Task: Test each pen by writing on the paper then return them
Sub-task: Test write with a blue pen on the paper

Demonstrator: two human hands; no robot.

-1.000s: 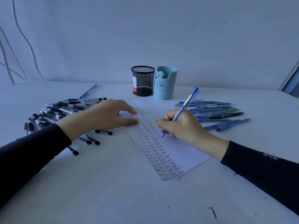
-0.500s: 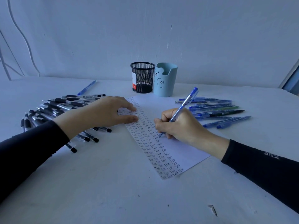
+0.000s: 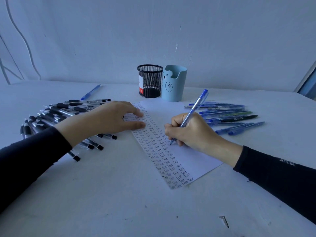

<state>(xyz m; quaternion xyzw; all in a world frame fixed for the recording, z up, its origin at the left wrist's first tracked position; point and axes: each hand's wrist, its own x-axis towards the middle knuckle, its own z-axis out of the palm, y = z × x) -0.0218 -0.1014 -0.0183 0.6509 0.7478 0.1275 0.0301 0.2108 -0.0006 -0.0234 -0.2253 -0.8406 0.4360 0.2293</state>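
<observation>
one pen (image 3: pixel 196 105) in right hand (image 3: pixel 191 132), left hand (image 3: pixel 109 120) seemingly pressing paper (image 3: pixel 171 113).

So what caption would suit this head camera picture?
Testing a blue pen: the right hand writes on the paper, the left hand presses it flat.

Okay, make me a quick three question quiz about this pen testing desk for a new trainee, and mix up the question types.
1. True or false: the left hand rests its fingers on the white sheet of paper.
2. Which hand grips the translucent blue ballpoint pen? A the left hand, B the right hand, C both.
3. Fill in: the handwritten rows on the paper repeat the word ____.
Key: 1 true; 2 B; 3 Test.
</observation>
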